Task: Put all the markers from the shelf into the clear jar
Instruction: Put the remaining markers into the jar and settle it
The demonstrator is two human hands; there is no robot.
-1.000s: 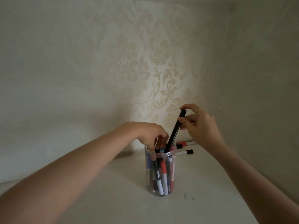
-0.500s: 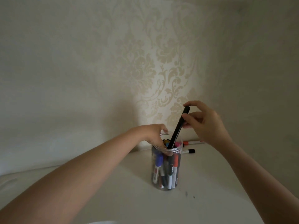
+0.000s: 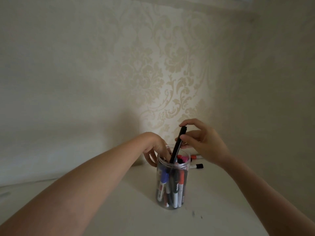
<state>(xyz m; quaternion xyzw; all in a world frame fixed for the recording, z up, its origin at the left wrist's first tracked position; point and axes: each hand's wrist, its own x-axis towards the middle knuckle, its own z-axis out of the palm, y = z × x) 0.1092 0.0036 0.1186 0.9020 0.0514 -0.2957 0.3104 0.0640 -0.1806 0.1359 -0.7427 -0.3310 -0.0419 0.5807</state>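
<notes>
A clear jar (image 3: 172, 202) stands on the white shelf (image 3: 119, 210), packed with several upright markers in blue, red, black and pink. A black marker (image 3: 178, 144) leans out of the jar's mouth, its lower end inside. My right hand (image 3: 204, 143) pinches its top between thumb and fingers. My left hand (image 3: 156, 150) grips the jar's rim from the left, fingers curled over the edge. Two markers lie on the shelf behind the jar: one with a red cap (image 3: 196, 157) and one with a black cap (image 3: 197, 166).
Patterned beige wallpaper (image 3: 162, 74) backs the shelf and a plain wall (image 3: 272, 99) closes it on the right. A few dark specks (image 3: 194, 213) mark the shelf in front of the jar.
The black marker has slid a little deeper into the jar with my right hand following it down. My left hand's fingers have shifted on the rim.
</notes>
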